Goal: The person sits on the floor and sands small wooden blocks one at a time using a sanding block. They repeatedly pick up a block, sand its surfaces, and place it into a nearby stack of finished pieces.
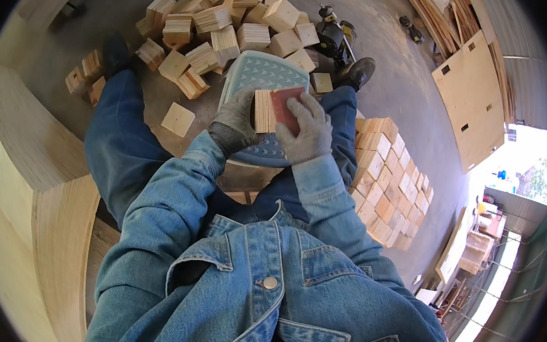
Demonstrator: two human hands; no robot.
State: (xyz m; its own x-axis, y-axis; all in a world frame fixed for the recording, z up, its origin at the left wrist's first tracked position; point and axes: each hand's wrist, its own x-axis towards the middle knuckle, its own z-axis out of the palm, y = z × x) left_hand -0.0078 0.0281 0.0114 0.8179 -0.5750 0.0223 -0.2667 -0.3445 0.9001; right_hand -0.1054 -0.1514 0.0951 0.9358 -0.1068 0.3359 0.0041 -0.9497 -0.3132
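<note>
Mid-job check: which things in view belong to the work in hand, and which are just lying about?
In the work:
layered wooden block, in the left hand
reddish block, in the right hand
probably the loose block pile and neat block stack

Apparently just lying about:
black-and-yellow equipment near the right shoe
slotted plywood panel

At the centre of the frame, the left hand [234,118] and right hand [307,130] are clad in grey, the pad [284,98] is coloured brick red and the wooden block [264,112] is striped in tan. The blue-grey stool [267,68] is patterned with small motifs. At lower centre the jacket [252,272] is dyed faded blue; at right, stacked blocks [391,190] are chequered cream and tan.
</note>
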